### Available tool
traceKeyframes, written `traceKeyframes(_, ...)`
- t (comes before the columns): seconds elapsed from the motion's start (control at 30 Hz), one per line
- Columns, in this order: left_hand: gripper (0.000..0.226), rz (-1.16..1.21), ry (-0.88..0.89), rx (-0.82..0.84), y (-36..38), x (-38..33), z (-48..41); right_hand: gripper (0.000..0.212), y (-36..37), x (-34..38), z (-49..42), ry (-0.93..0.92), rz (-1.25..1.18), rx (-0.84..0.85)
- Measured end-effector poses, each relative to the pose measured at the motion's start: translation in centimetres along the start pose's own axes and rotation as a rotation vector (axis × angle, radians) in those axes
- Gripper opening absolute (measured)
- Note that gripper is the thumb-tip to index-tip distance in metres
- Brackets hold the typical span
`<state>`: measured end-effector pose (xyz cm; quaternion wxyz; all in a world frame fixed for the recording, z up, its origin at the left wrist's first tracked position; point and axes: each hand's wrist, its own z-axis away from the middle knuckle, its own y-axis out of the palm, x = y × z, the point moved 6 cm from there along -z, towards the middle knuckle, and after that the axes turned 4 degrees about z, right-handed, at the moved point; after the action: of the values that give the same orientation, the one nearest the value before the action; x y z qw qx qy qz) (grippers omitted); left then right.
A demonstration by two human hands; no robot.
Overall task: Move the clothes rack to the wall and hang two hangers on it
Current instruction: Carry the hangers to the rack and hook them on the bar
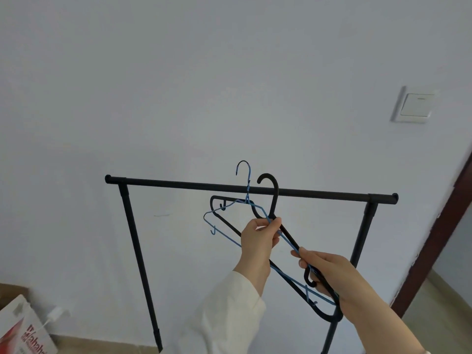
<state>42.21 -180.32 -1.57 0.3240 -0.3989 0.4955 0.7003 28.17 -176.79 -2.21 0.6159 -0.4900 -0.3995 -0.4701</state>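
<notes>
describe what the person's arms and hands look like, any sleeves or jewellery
The left hand comes out of a loose cream-white long sleeve that ends at the wrist. The right hand and forearm are bare as far as the frame edge, where a sliver of pale cloth shows. No rings, watch or gloves are visible on either hand.

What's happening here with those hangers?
A person is holding two hangers together in front of a black clothes rack that stands by the wall. The left hand pinches the black hanger and the thin blue hanger near their necks; the right hand grips their lower ends. Neither hook appears to be over the rail yet.
</notes>
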Motion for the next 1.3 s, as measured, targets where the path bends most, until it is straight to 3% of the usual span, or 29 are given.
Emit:
traceKeyframes(0.67, 0.007, -0.034, -0.075, 0.06, -4.3, 2.6, 0.3, 0.027, 2.8, -2.3, 1.7, 0.073, 0.051, 0.009)
traceKeyframes(0.97, 0.009, -0.069, 0.024, 0.091, -3.8, 1.0, 0.7, 0.029, 2.9, -0.9, 3.1, -0.007, 0.026, -0.07)
traceKeyframes(1.3, 0.011, -0.008, 0.0, 0.089, -4.1, 0.0, 0.3, 0.025, 1.7, 1.8, 3.0, -0.087, 0.078, -0.181)
